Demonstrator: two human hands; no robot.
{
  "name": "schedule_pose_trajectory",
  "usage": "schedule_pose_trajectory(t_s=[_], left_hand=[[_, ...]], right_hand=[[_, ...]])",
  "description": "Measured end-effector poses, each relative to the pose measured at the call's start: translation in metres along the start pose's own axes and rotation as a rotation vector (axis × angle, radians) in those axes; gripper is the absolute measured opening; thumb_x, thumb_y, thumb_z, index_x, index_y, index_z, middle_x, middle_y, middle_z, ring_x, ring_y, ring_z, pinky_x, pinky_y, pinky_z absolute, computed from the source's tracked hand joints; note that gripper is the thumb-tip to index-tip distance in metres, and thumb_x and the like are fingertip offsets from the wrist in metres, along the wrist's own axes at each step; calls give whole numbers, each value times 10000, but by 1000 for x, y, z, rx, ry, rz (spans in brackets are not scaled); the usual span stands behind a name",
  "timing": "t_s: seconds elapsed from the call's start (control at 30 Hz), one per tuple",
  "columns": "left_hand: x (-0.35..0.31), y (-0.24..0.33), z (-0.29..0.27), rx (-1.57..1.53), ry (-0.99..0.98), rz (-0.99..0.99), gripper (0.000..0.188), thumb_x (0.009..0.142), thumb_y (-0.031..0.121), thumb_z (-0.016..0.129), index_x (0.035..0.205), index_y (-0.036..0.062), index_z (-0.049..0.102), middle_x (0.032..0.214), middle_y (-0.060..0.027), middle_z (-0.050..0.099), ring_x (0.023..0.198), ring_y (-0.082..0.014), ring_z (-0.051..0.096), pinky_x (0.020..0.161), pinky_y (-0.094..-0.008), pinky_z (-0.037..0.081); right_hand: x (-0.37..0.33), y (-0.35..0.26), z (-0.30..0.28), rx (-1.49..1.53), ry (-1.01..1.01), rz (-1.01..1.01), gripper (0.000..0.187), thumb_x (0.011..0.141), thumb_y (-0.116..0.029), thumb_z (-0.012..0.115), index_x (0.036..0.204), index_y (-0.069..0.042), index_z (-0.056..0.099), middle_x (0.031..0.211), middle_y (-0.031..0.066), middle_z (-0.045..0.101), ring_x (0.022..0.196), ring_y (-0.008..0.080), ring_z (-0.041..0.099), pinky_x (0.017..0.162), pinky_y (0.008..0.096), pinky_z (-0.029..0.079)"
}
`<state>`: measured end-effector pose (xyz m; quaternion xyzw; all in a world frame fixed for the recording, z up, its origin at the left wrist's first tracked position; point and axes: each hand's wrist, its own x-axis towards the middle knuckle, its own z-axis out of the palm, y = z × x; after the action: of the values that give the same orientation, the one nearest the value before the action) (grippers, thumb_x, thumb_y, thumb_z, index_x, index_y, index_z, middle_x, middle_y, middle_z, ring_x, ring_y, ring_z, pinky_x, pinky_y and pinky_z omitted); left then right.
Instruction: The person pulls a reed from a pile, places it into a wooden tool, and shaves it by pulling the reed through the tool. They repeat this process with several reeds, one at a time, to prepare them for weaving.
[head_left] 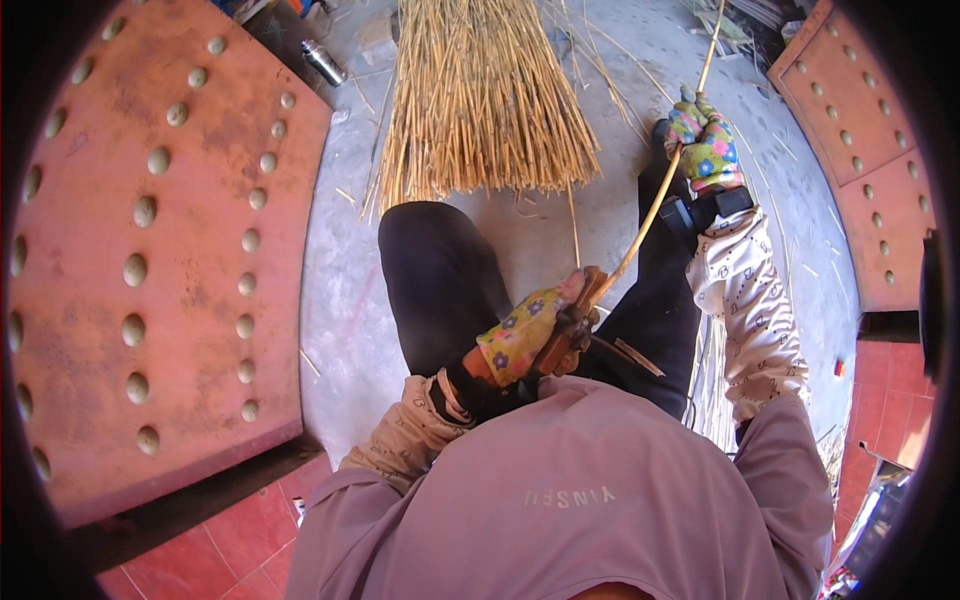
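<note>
My right hand (708, 145), in a flowered glove, is closed around a long yellow-brown reed stalk (648, 222) beyond my right knee. The stalk slants down toward my lap, and its lower end meets a brown wooden block-like tool (572, 335) with dark parts. Around that tool my left hand (522, 335), also gloved, is closed; its exact grip is partly hidden. Whether the stalk passes through the tool or rests against it, I cannot tell. A large bundle of reeds (490, 120) lies on the floor beyond my knees, cut ends toward me.
Red studded doors stand open at left (165, 250) and right (860, 140). A metal flask (323, 63) lies near the left door. Loose stalks (610, 90) are scattered on the grey floor (340, 290). Pale strips (708, 370) lie beside my right leg.
</note>
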<state>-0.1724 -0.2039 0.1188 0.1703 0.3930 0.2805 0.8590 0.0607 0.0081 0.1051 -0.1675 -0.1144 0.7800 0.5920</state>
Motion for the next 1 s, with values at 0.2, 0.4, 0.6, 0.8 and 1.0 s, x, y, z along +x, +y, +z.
schedule_pose_trajectory(t_s=[0.2, 0.4, 0.6, 0.8, 1.0], left_hand=[[4, -7, -13, -10, 20, 23, 522, 782, 500, 509, 1095, 84, 475, 866, -52, 486, 724, -136, 510, 637, -274, 467], [6, -7, -15, -51, -61, -29, 422, 818, 472, 471, 1000, 93, 508, 773, 24, 495, 642, -76, 495, 528, -201, 438], [7, -10, -16, -105, -94, -44, 424, 824, 464, 467, 1088, 133, 475, 774, 34, 491, 621, -74, 487, 473, -182, 388], [1, 4, -3, -37, -212, -37, 411, 831, 409, 483, 1109, 112, 430, 766, 29, 473, 637, -98, 490, 504, -202, 387], [34, 0, -16, 740, -249, 741, 414, 805, 488, 474, 1011, 129, 460, 641, 47, 441, 476, -20, 455, 366, -148, 352]], right_hand=[[-4, 9, 16, 19, -59, -60, 175, 868, -209, 434, 869, -38, 473, 567, -40, 304, 439, 74, 270, 412, 220, 237], [-6, 5, 19, -57, -273, -111, 171, 872, -218, 427, 878, -55, 479, 572, -40, 316, 437, 67, 280, 410, 216, 244], [-7, 11, 23, -147, -168, -190, 187, 874, -235, 420, 872, -60, 485, 566, -39, 315, 432, 64, 286, 398, 212, 242], [-10, 23, 15, -28, -310, -80, 190, 865, -278, 437, 806, -98, 455, 538, -56, 282, 414, 68, 271, 397, 219, 243], [-29, 34, 28, -69, -203, -94, 213, 873, -324, 406, 754, -152, 442, 514, -63, 268, 409, 77, 264, 424, 241, 258]])
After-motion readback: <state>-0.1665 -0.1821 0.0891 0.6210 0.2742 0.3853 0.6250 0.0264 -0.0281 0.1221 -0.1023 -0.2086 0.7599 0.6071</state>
